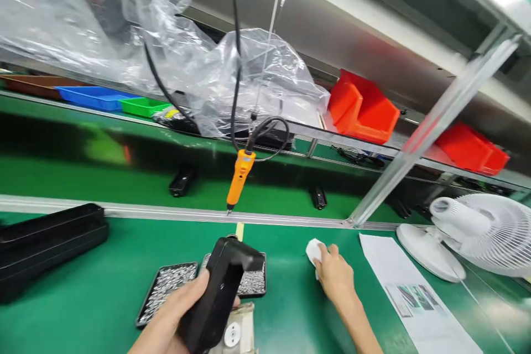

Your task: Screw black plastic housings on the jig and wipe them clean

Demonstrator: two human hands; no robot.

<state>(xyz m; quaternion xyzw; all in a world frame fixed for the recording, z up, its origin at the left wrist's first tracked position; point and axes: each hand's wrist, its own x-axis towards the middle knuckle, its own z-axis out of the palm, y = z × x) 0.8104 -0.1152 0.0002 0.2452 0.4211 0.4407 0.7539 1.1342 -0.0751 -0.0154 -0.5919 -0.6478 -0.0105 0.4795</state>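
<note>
My left hand (182, 310) is wrapped round a long black plastic housing (222, 287) with an angled top end, tilted up off the green bench. Off to the right, my right hand (335, 274) grips a crumpled white cloth (314, 251), low over the bench top. Behind the housing lie two black trays of small silvery parts, one tray (145, 310) on the left and another tray (264, 279) partly covered. Beneath it is a worn beige block (248, 321) bearing a white disc (232, 334). An orange electric screwdriver (240, 177) hangs above, tip down.
Larger black housings (53, 243) lie at the left. A printed sheet (418, 293) and a white fan (468, 232) occupy the right. A slanted metal post (431, 133) meets the bench rail. Overhead, the shelf carries plastic sheeting (249, 66) and red bins (360, 108).
</note>
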